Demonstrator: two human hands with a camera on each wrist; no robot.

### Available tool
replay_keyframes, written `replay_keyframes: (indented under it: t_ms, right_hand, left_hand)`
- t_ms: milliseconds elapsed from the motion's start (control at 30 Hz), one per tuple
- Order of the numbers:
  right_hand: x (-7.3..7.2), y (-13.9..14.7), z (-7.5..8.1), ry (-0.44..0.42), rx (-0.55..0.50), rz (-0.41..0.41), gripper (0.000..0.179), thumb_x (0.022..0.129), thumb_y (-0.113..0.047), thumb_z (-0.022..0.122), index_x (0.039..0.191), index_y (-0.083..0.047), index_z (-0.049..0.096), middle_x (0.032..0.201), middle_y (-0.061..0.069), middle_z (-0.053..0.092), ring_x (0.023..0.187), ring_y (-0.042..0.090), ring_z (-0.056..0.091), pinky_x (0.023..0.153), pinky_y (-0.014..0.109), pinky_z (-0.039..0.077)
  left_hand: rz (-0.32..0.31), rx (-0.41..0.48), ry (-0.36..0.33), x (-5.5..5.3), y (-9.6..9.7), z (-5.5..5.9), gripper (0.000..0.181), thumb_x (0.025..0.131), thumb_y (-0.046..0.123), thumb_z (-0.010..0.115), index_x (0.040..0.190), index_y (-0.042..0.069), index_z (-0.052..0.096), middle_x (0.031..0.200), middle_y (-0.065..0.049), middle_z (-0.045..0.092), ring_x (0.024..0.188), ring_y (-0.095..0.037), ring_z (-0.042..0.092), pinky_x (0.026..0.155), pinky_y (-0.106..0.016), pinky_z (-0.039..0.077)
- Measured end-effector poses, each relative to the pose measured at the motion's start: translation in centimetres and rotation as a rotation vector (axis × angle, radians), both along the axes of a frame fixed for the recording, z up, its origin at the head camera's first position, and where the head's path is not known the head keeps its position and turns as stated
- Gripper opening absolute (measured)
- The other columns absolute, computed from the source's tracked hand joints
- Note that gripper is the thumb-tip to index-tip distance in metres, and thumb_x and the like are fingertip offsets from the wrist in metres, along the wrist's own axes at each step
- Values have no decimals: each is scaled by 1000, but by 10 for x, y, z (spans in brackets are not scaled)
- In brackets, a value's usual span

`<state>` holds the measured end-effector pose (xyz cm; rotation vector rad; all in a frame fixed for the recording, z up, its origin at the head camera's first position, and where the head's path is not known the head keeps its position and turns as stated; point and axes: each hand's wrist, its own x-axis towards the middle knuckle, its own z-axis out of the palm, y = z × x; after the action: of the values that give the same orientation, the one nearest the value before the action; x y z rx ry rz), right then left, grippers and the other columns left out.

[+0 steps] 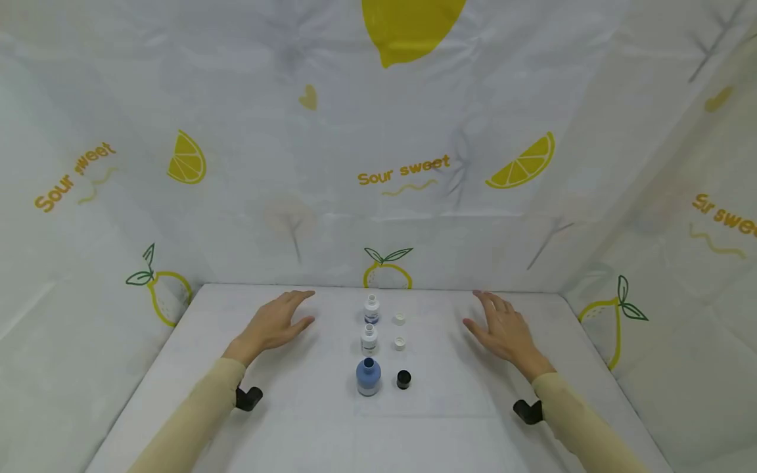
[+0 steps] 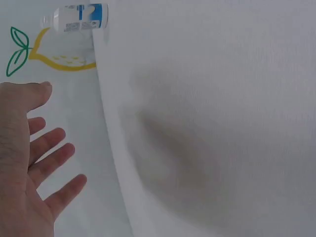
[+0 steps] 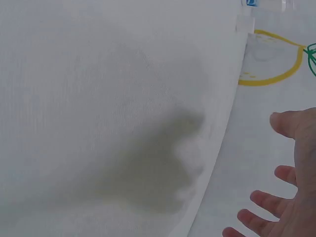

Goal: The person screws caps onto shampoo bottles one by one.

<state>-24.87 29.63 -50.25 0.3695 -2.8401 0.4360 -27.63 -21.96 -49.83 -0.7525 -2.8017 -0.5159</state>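
Observation:
My left hand [image 1: 273, 325] hovers over the left of the table, fingers spread and holding nothing. On the other side my right hand [image 1: 503, 328] is held likewise, with nothing in it. Between them stand three uncapped bottles in a column: a white bottle with a blue label [image 1: 371, 309] at the back, a second white bottle [image 1: 369, 339] in the middle, and a blue bottle [image 1: 368, 377] in front. Right of these lie a white cap [image 1: 399, 318], another white cap [image 1: 399, 343] and a black cap [image 1: 404, 380]. The left wrist view shows one labelled white bottle [image 2: 81, 18] beyond the thumb.
The white table [image 1: 426, 440] ends at a back wall covered with a lemon-print sheet [image 1: 248, 197]. Similar sheets hang at both sides. A black wrist device [image 1: 248, 398] sits below the left wrist, and another black device [image 1: 527, 412] below the right.

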Motion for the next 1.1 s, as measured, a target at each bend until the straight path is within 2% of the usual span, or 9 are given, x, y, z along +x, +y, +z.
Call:
replay_keyframes:
  t_ms: [100,200,267,333,467,667,800,1000,1100]
  right_hand:
    - [0,-4,-1,-35,-124,7,64,103,-34,72,154,-2,51,150,32,60,131,57,60,95,73,57]
    - [-1,-10,0,-102,-250,-1,57,103,-29,73,151,-3,54,145,29,65,129,53,63,98,70,57]
    - [-3,-15,1,-142,-317,-2,54,104,-27,73,149,-2,56,143,28,66,129,51,65,103,69,55]
    - [-3,-20,2,-186,-375,-3,52,105,-25,73,148,-1,57,143,28,67,128,50,66,105,68,55]
    - [-5,-29,0,-251,-464,5,48,105,-22,72,144,2,58,139,30,69,123,49,69,105,64,57]
    - [-9,-45,-10,-333,-522,-18,44,104,-22,72,140,1,62,136,27,71,119,44,72,98,51,63]
    - [-9,-53,-14,-358,-544,-7,41,103,-21,73,137,2,64,133,26,73,116,42,74,96,49,64]
    - [-4,-55,-19,-372,-558,-5,37,102,-19,75,132,1,66,127,25,75,112,39,75,98,51,63]
    - [-3,-54,-19,-378,-559,-3,38,102,-20,75,132,1,66,126,25,75,111,38,75,95,48,64]
  left_hand:
    - [-63,175,-40,-8,10,-9,48,105,25,73,146,2,62,141,-16,71,124,-35,72,100,-54,63]
    - [-118,373,-113,-17,23,-14,39,102,15,77,135,-4,67,130,-18,75,113,-34,77,94,-48,66]
    - [-132,472,-172,-22,33,-16,35,101,12,78,130,-5,69,125,-20,76,110,-34,78,93,-43,68]
    - [-118,535,-250,-25,43,-15,34,100,12,79,128,-5,70,125,-20,77,113,-34,77,95,-38,67]
    - [-106,564,-372,-31,63,-14,38,100,14,80,132,-4,70,131,-22,75,121,-35,75,101,-38,65]
    - [-155,576,-447,-42,83,-23,46,101,16,78,140,-6,65,142,-25,70,132,-40,70,108,-45,62]
    - [-152,584,-473,-45,91,-27,47,101,17,78,141,-3,65,145,-21,69,135,-40,68,111,-46,60]
    - [-200,597,-493,-48,101,-27,47,101,17,79,142,-2,65,145,-21,69,138,-40,66,114,-46,58]
    - [-211,591,-500,-49,106,-27,48,101,16,80,142,-3,65,144,-22,69,137,-40,66,114,-45,58]
